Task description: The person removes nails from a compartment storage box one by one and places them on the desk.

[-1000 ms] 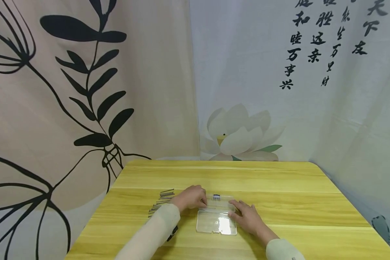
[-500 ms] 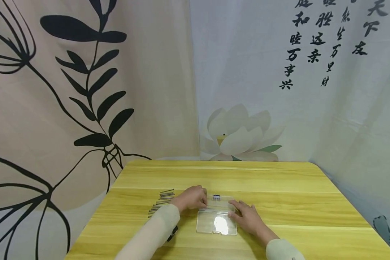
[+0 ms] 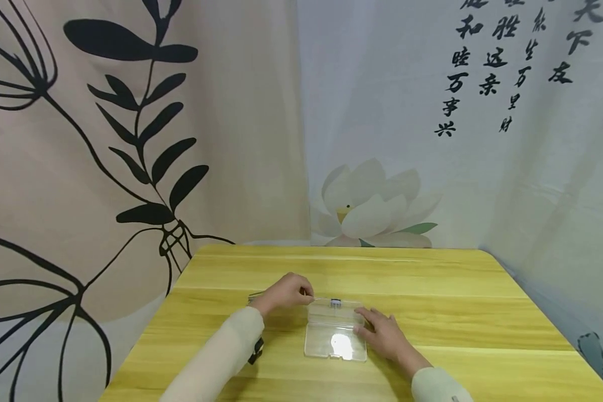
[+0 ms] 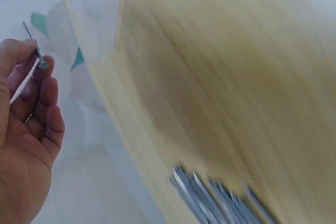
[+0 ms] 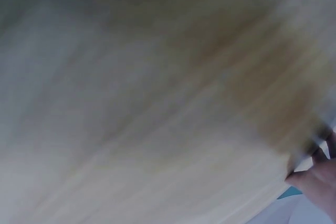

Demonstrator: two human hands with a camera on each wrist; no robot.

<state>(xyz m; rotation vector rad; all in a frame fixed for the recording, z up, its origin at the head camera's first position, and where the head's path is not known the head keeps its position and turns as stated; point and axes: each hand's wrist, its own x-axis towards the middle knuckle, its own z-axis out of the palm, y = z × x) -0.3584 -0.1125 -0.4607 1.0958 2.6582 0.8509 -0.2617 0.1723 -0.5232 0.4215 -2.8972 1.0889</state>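
Observation:
My left hand [image 3: 287, 290] pinches a thin metal nail [image 4: 37, 51] between thumb and fingertips, its flat head showing in the left wrist view. This hand is at the far left corner of a clear plastic box [image 3: 321, 341], which lies unfolded on the table with its hinge across the middle. My right hand [image 3: 383, 334] rests at the box's right edge, thumb and fingers spread along it. More nails [image 4: 210, 195] lie in a group to the left, mostly hidden by my left arm in the head view.
The box and nails lie on a yellow wood-grain table [image 3: 432, 279]. A printed curtain [image 3: 251, 139] hangs behind its far edge. A dark wrist device [image 3: 256, 352] shows beneath my left sleeve.
My left hand has moved away from the box's left side, up and to the left, and its arm now covers more of the nails. The right hand stays at the box.

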